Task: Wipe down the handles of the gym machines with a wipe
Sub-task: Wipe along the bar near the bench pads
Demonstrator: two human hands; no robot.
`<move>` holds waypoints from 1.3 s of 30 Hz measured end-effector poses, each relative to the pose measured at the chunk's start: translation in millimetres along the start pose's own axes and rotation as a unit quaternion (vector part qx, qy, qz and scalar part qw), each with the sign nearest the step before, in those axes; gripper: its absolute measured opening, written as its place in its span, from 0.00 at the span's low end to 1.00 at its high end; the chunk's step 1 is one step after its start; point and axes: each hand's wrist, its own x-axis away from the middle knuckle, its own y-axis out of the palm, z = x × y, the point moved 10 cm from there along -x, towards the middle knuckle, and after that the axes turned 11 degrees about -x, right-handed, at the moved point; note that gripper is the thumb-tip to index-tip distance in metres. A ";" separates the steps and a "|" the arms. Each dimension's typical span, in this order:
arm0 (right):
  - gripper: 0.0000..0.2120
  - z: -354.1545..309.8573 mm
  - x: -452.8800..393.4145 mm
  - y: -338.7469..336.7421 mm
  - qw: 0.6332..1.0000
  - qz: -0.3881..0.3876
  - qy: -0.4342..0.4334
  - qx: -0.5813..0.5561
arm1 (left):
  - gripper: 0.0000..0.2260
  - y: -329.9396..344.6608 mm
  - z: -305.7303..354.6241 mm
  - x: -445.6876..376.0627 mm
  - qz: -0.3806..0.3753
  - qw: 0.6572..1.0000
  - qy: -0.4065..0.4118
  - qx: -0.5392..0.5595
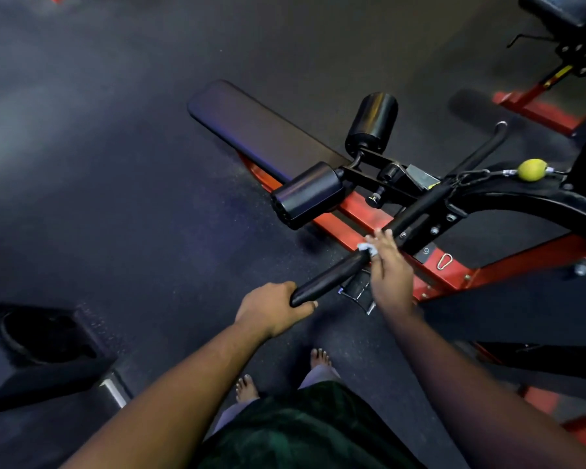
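Note:
A long black bar handle (332,274) runs diagonally from lower left to upper right, hung from a cable with a yellow ball (531,169). My left hand (273,309) grips the near end of the handle. My right hand (388,269) is wrapped over the bar further up and presses a small pale blue wipe (366,248) against it. Only a corner of the wipe shows past my fingers.
A black padded seat (261,126) on a red frame (362,218) lies beyond the handle, with two black roller pads (307,194). A black box (41,346) sits on the floor at left. Another red-framed machine (542,106) stands at the upper right. My bare feet (320,358) stand on dark rubber flooring.

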 end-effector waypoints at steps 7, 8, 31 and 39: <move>0.25 48.2 -59.8 -26.6 0.999 -0.042 -0.008 0.031 | 0.20 -0.8 -4.1 -2.3 -0.005 1.000 -0.005 -0.007; 0.24 63.1 -77.5 -37.2 0.999 -0.018 0.030 0.035 | 0.20 -0.7 -4.4 -2.7 -0.006 1.000 -0.005 -0.005; 0.16 132.5 -139.4 -61.7 0.960 0.132 0.247 0.015 | 0.19 8.9 0.2 0.3 -0.020 1.000 -0.002 -0.012; 0.11 127.1 -163.2 -77.4 0.957 0.093 0.203 0.186 | 0.16 16.2 1.1 0.5 -0.028 0.999 0.004 0.021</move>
